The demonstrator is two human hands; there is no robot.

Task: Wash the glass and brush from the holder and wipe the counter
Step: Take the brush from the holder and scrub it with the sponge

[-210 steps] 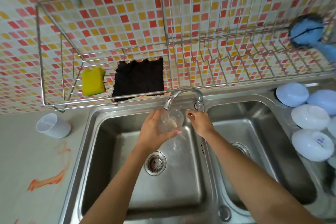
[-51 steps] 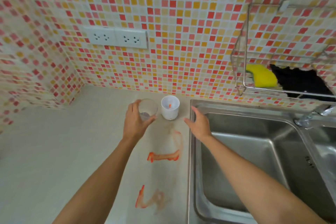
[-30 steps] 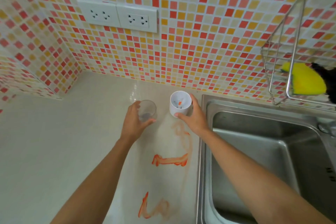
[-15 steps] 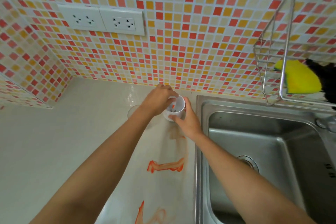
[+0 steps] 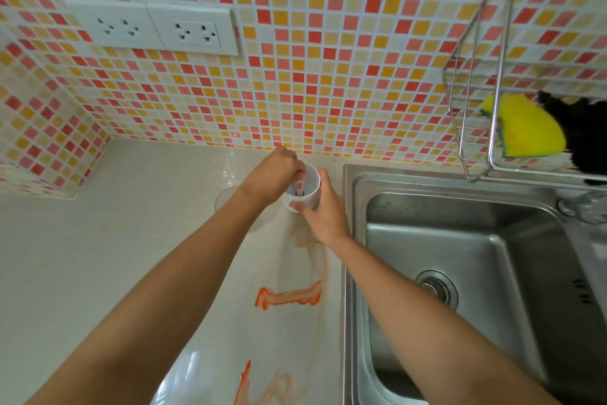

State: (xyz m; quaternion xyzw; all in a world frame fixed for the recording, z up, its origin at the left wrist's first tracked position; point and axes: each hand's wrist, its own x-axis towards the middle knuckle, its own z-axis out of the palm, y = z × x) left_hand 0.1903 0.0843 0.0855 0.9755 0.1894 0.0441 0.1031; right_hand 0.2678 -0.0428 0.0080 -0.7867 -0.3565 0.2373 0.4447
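Left hand (image 5: 274, 171) released glass (image 5: 225, 199), fingers now pinch brush (image 5: 299, 187).

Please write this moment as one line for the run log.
left hand: reaching into holder, at brush | right hand: holds holder | glass: on counter

White cylindrical holder (image 5: 303, 189) upright on counter (image 5: 98, 240), near wall, just left of sink. Brush (image 5: 299, 186) inside holder, orange-and-white part showing. Clear glass (image 5: 225, 199) on counter left of holder, mostly hidden behind forearm. Orange smears (image 5: 287, 298) across counter.
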